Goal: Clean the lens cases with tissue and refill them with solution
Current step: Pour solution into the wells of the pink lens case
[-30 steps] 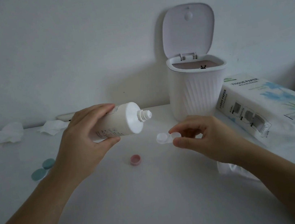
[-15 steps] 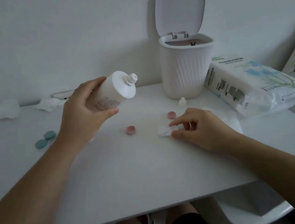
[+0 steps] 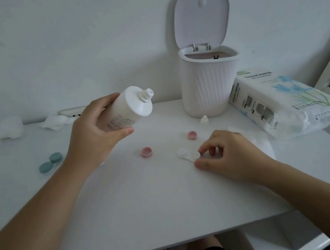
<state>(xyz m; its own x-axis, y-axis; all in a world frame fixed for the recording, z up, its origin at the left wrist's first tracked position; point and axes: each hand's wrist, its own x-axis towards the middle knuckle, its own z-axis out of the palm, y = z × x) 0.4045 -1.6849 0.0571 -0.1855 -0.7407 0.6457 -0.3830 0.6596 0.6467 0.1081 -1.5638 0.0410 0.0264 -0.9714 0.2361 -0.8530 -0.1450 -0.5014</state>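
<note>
A: Okay, nearest first. What's the right hand (image 3: 231, 154) doing?

B: Down on the white table (image 3: 150, 207), thumb and fingertips pinched on the clear lens case (image 3: 186, 153). The case lies flat on the table, its open cup poking out just left of the fingertips. A flat tissue sheet (image 3: 262, 143) lies under and beyond that hand.

A: Left hand (image 3: 95, 134)?

B: Raised off the table, wrapped around the white solution bottle (image 3: 129, 110). The bottle is tilted, uncapped nozzle pointing up and to the right, well above the case and to its left.

A: Between the two grips?

B: One pink cap (image 3: 146, 152) sits on the table below the bottle, left of the pinched case. A second pink cap (image 3: 192, 135) lies just beyond the right fingertips. Both are apart from the case.

A: Further out?

B: A small white bottle cap (image 3: 204, 120) beyond the right hand, at the foot of the ribbed white bin (image 3: 208, 89), whose lid stands open. The tissue paper pack (image 3: 280, 106) lies to the right of that hand. A teal lens case (image 3: 50, 163), capped, sits left of the left wrist. Crumpled tissues (image 3: 1, 130) lie at the far left by the wall.
</note>
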